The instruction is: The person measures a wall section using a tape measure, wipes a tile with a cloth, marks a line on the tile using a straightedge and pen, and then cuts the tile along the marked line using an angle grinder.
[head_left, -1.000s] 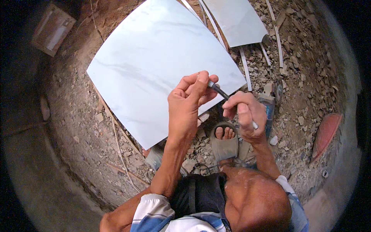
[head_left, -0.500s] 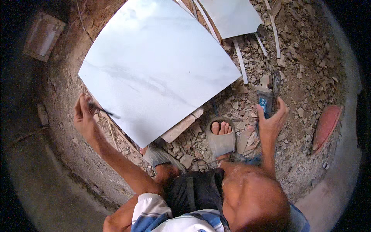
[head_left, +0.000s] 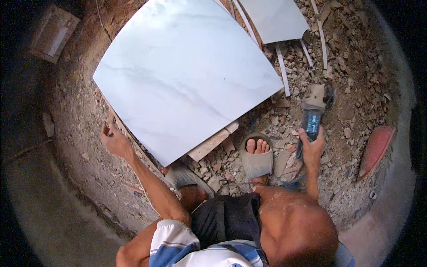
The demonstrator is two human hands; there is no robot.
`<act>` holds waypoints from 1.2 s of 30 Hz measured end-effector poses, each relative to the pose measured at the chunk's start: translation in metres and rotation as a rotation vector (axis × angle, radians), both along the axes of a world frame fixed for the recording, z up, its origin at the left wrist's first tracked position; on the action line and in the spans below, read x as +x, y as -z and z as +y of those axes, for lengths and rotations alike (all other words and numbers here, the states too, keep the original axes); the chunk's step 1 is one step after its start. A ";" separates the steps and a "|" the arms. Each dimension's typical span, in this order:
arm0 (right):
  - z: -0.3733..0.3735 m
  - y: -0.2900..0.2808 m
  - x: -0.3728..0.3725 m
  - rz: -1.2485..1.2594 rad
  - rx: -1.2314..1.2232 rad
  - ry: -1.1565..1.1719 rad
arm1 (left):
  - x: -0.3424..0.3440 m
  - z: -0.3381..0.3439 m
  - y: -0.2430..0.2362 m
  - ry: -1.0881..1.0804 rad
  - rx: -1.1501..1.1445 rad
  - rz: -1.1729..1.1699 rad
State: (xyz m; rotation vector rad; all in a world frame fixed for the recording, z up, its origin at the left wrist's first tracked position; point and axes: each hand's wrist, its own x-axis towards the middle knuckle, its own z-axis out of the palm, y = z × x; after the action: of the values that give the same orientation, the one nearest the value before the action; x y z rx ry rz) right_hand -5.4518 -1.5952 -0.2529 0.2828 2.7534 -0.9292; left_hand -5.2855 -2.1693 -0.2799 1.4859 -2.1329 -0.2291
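A large white tile (head_left: 187,84) with faint grey veins lies in front of me on rubble, one corner toward my feet. My left hand (head_left: 116,141) is beside its lower left edge, the fingers curled together; whatever they hold is hidden. At the right, my right hand (head_left: 313,144) is wrapped around the body of a grey-and-blue angle grinder (head_left: 313,116). The grinder points away from me, its disc (head_left: 329,94) on the right side of the head and blurred.
Another white tile piece (head_left: 278,20) and narrow white offcut strips (head_left: 283,69) lie at the back right. A red curved piece (head_left: 376,149) is at the right and a dusty box (head_left: 54,33) at the far left. My sandalled foot (head_left: 258,153) stands on broken rubble.
My right hand has closed around the grinder, which has tilted slightly. My left hand has moved down and right; the thin dark stick-like thing seen by it before no longer shows.
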 end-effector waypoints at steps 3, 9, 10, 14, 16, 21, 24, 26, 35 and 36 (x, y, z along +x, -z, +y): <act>-0.013 -0.026 -0.017 -0.114 -0.330 -0.027 | -0.051 0.006 -0.030 0.224 -0.042 0.354; -0.105 -0.102 -0.067 -0.399 -1.322 -0.120 | -0.181 0.194 -0.100 0.890 0.896 0.550; -0.128 -0.105 -0.063 -0.489 -1.449 -0.159 | -0.185 0.212 -0.107 0.951 1.046 0.532; -0.150 -0.116 -0.080 -0.760 -1.631 -0.263 | -0.209 0.266 -0.115 1.015 1.542 0.766; -0.156 -0.108 -0.087 -0.889 -1.753 -0.304 | -0.219 0.265 -0.120 0.956 1.815 0.682; -0.184 -0.086 -0.101 -1.124 -2.073 -0.382 | -0.229 0.256 -0.114 0.735 1.940 1.014; -0.198 -0.073 -0.107 -1.206 -2.209 -0.407 | -0.237 0.248 -0.114 0.521 2.017 1.128; -0.198 -0.072 -0.116 -1.184 -2.190 -0.426 | -0.247 0.252 -0.100 0.479 1.928 1.008; -0.204 -0.038 -0.126 -1.227 -2.255 -0.615 | -0.255 0.238 -0.091 0.719 1.904 0.953; -0.205 -0.038 -0.129 -1.230 -2.248 -0.646 | -0.256 0.238 -0.091 0.727 1.853 0.946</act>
State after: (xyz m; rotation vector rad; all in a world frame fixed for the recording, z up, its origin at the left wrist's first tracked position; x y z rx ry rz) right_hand -5.5806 -1.7999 -0.2153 -0.3400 -0.1307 -1.8078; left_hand -5.5415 -1.9316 -0.1885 0.5740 -1.1236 -2.9123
